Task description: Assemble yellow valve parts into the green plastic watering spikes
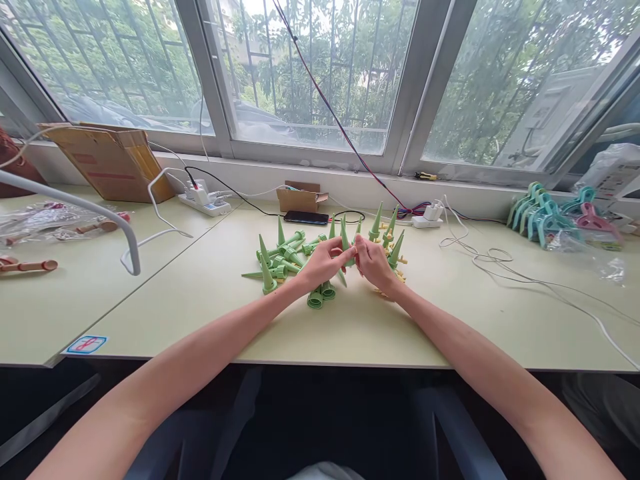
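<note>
My left hand [324, 262] is closed around a green plastic cone-shaped watering spike [345, 235], its point upward. Against it, my right hand [372, 263] is closed in a pinch; what lies between its fingers is hidden. Left of and beneath my left hand lies a pile of similar green spikes [291, 253] with threaded, hollow ends, some upright and some on their sides. Two open threaded ends [315, 300] face me at the front. Beyond my right hand stand several more green spikes [376, 223], among small yellow plastic pieces [401, 275].
Behind the pile are a phone [306, 218] and a small open cardboard box [300, 198]. A power strip [204, 200] and large carton [113, 163] stand back left. White cables [500, 257] cross the right side, near teal hangers [537, 213]. A white curved tube [131, 247] intrudes at left.
</note>
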Available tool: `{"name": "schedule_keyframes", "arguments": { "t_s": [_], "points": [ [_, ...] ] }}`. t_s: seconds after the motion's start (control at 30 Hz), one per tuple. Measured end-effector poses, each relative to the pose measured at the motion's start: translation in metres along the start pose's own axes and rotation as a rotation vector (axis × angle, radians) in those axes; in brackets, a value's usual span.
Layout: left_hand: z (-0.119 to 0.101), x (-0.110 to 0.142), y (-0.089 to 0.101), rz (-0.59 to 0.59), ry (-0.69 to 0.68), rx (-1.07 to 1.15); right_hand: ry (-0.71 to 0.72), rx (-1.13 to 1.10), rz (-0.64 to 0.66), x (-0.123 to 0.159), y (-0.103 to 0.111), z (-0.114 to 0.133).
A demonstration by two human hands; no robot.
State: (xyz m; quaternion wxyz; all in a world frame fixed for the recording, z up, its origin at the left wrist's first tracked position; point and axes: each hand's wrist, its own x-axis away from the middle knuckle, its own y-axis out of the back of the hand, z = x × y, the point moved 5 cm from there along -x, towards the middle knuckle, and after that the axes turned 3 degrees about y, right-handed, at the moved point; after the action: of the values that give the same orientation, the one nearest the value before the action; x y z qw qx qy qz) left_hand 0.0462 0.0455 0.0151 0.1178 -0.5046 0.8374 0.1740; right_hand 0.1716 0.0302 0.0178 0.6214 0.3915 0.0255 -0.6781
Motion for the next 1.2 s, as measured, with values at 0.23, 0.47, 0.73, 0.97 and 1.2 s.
{"name": "schedule_keyframes", "arguments": {
  "t_s": [0.23,0.47,0.73,0.97,1.2],
  "points": [
    [-0.0020,0.0010,-0.0038,0.027,0.072,0.104,0.054,0.030,0.022,0.0008,0.0001,0.0034],
    [0.0026,0.0006,-0.0046,0.074,0.105,0.112,0.056,0.035,0.054,0.0003,-0.0014,0.0009],
    [0.0033,0.0007,-0.0042,0.073,0.118,0.084,0.044,0.047,0.044,0.0004,-0.0016,-0.0023],
    [0.0027,0.0008,-0.0053,0.066,0.118,0.112,0.028,0.006,0.057,0.0007,-0.0034,-0.0007],
    [0.0015,0.0005,-0.0073,0.059,0.169,0.214,-0.026,-0.020,0.024,0.0015,-0.0034,-0.0005]
  ]
}}
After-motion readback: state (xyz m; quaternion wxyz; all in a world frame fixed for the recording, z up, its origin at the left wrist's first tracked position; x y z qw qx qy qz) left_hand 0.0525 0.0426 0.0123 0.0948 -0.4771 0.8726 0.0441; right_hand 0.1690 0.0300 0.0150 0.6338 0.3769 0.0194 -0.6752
